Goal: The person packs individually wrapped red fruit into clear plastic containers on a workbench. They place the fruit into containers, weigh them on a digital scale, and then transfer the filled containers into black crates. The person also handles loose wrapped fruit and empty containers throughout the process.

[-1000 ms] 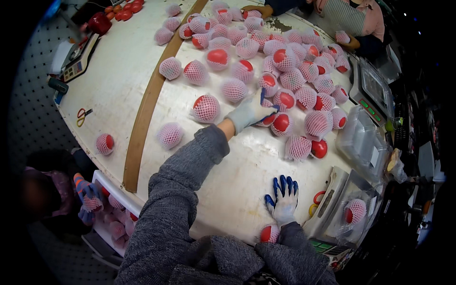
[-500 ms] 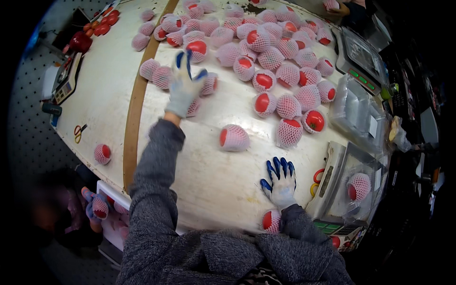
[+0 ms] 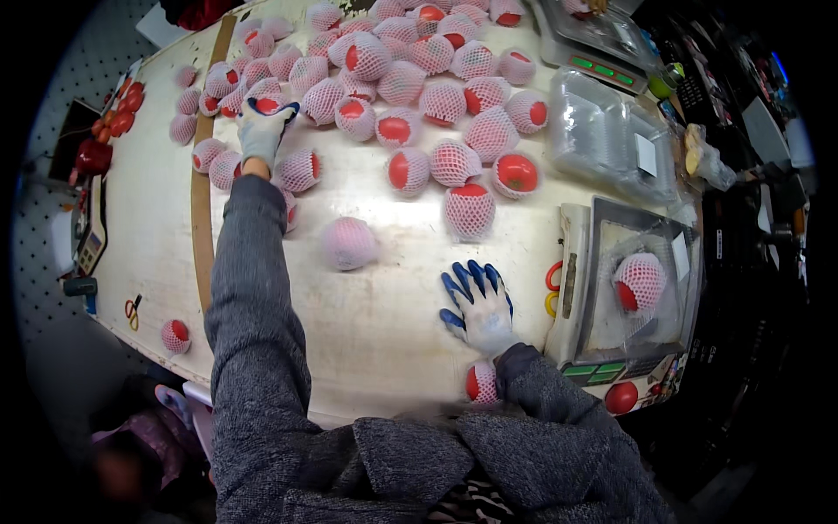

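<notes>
My left hand, in a white glove with blue fingertips, reaches to the far left of the table. Its fingers and thumb curve around a red tomato in a pink foam net at the edge of a large group. My right hand, gloved alike, lies flat with fingers spread on the tabletop. Beside its wrist rests a netted tomato. Between my arms sits another netted tomato, blurred. Several more, such as this netted tomato, lie ahead of my right hand.
At right a scale bears a plastic tray with one netted tomato. Clear plastic trays and a second scale stand beyond. Scissors lie left of a brown strip. Another person is at lower left.
My left hand has moved farther out and left, and its spread fingers have closed around a netted tomato. The view has shifted; my right hand stays flat. The tomato between my arms has turned.
</notes>
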Available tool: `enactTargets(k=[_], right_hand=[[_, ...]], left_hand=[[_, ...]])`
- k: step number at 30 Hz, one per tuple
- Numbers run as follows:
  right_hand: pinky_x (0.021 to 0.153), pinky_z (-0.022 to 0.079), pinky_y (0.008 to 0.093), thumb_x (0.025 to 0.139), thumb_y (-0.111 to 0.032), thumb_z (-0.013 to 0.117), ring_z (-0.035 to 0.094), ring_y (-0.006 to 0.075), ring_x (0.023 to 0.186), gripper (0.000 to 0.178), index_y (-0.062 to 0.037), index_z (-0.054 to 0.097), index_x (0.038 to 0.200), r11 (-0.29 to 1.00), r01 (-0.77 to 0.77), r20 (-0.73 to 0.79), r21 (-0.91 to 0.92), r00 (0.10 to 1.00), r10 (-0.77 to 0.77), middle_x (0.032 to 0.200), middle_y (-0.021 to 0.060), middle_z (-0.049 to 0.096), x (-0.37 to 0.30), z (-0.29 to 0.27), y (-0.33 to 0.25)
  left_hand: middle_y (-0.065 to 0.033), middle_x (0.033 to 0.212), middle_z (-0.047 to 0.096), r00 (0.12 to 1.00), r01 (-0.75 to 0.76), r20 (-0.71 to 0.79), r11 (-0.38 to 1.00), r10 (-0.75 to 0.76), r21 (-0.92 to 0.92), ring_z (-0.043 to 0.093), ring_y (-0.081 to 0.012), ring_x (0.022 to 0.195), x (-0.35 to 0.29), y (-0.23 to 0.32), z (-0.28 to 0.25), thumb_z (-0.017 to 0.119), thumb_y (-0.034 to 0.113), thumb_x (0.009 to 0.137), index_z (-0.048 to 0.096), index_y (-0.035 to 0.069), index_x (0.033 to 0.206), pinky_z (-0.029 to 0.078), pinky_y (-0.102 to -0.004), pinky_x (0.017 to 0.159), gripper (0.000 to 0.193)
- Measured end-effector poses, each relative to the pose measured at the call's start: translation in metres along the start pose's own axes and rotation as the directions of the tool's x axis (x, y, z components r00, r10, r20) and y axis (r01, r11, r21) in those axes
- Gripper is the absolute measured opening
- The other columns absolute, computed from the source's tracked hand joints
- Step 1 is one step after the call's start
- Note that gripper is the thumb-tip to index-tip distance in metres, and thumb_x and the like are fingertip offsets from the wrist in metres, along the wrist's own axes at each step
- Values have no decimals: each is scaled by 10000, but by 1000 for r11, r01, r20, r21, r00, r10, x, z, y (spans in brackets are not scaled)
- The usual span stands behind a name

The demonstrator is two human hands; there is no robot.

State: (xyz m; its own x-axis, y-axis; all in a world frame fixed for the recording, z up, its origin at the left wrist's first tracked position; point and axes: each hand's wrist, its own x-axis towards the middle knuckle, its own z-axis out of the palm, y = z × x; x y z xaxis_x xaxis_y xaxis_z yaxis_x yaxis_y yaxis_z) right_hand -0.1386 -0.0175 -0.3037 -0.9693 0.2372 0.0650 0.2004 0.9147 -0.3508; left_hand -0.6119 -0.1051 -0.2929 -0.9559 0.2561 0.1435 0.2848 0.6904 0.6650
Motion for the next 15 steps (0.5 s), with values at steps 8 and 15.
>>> enactTargets(k=[8,15], right_hand=[[1014,311,450,735,-371,662,384,344,1222,733,-41,371,1320,624,-279,-25,730,901,432,1299,199,421,1,0,-2],[960,377,436,586,-298,779,435,374,1164,823,-74,428,1295,992,97,-479,77,876,-49,1277,197,434,-53,-152,-25]], left_hand=[[-65,1313,418,807,444,540,357,239,-822,510,-258,1102,-214,118,-25,448,414,887,304,161,1389,536,-421,685,580],[-90,995,577,723,381,572,467,388,-798,549,-133,910,-379,197,-39,459,192,914,517,-26,1139,443,-248,809,318]])
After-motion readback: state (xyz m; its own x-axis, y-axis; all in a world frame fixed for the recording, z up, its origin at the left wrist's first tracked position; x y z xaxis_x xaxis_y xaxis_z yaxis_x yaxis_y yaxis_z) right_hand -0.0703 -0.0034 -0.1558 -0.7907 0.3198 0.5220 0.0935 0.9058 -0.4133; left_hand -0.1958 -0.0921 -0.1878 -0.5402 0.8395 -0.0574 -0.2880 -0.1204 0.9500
